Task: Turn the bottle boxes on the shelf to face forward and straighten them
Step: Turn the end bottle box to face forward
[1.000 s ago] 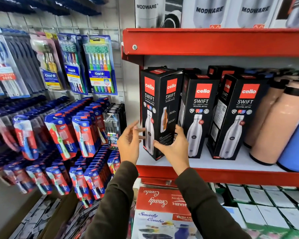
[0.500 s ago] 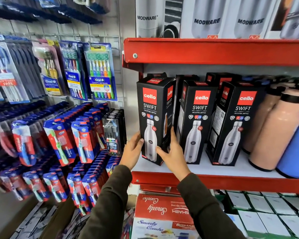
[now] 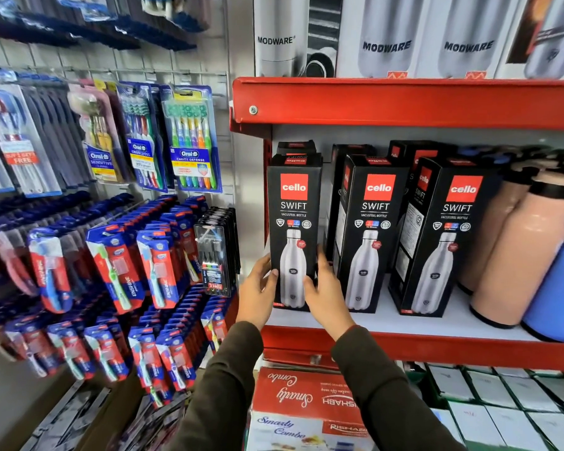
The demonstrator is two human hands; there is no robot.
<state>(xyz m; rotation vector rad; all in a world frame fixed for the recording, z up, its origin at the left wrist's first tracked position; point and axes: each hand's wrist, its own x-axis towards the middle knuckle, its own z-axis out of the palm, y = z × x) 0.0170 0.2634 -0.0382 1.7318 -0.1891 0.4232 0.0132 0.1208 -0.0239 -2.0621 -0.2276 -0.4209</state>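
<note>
on the red shelf [image 3: 404, 348], far left: bottle box [image 3: 293, 229], upright, front panel facing forward, clasped low on both sides by left hand [image 3: 257, 289] and right hand [image 3: 327, 288]; two matching boxes [image 3: 370, 229] upright beside it, turned slightly

Black bottle boxes [image 3: 293, 229] with red logos stand on a red-edged shelf [image 3: 437, 349].

Hanging toothbrush packs [image 3: 189, 138], peach flasks [image 3: 518, 255]
</note>
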